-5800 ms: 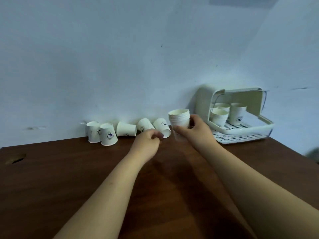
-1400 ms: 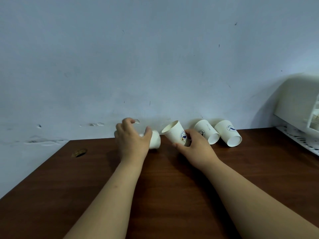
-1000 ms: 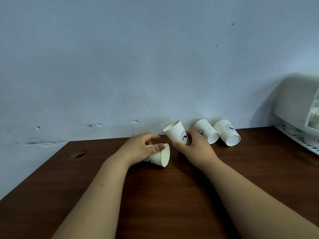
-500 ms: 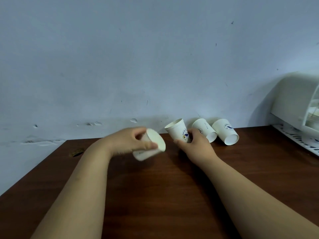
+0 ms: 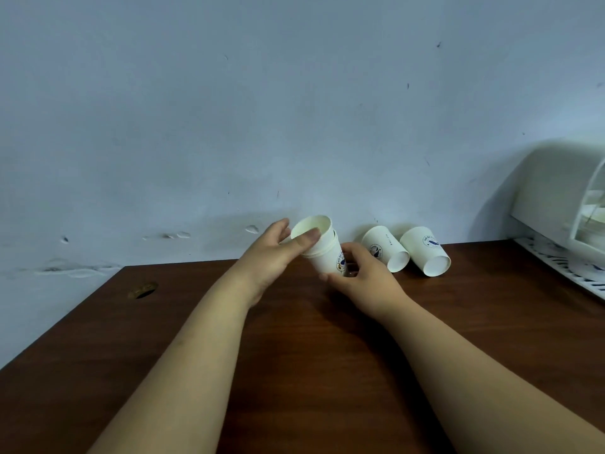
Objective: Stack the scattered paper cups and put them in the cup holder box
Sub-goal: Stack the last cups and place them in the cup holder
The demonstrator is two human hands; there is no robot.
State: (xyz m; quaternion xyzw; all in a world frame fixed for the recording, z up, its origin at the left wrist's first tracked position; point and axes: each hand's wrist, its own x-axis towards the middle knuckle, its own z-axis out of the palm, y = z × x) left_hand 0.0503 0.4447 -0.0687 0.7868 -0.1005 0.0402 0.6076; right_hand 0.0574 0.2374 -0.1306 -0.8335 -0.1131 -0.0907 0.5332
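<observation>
Stacked cups (image 5: pixel 322 249) at mid-worktop (image 5: pixel 294 355) near the wall (image 5: pixel 262 109), between left hand (image 5: pixel 271 257) and right hand (image 5: pixel 363 276). Two tipped cups (image 5: pixel 386 249) (image 5: pixel 425 252) just right, side by side. Cup holder box (image 5: pixel 556 198) at far right edge.

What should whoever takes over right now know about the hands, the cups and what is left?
Left hand grips the rim of the stack of cups; right hand holds its base.
The stack is above the table, slightly tilted, nested.
Two loose cups lie on their sides by the wall.
The cup holder box is at the far right, partly out of frame.
Left: add both cups, then put the stack in the box.
</observation>
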